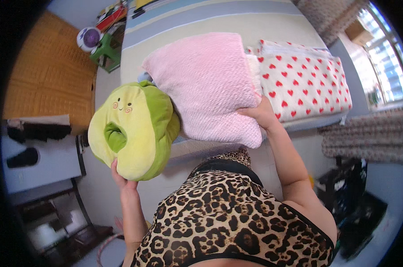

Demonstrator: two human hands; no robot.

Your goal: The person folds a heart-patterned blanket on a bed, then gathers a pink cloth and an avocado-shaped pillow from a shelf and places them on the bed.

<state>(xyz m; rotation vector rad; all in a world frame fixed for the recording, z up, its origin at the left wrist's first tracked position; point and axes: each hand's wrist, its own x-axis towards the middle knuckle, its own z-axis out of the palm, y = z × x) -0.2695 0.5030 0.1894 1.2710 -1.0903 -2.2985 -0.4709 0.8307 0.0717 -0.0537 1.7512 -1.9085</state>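
My left hand grips the lower edge of a green avocado plush cushion with a smiling face and a green hollow. The cushion is off the bed's near left edge, its side against a pink fleecy pillow or folded blanket. My right hand holds that pink piece by its near right corner, thumb on top and the other fingers hidden. Right of it, a folded white blanket with red hearts lies on the bed. A bit of cream fleece shows between the two.
The bed has a striped cover. A green stool with a white and purple round object stands left of it, near a wooden wardrobe. A desk is at left; a window and curtain at right.
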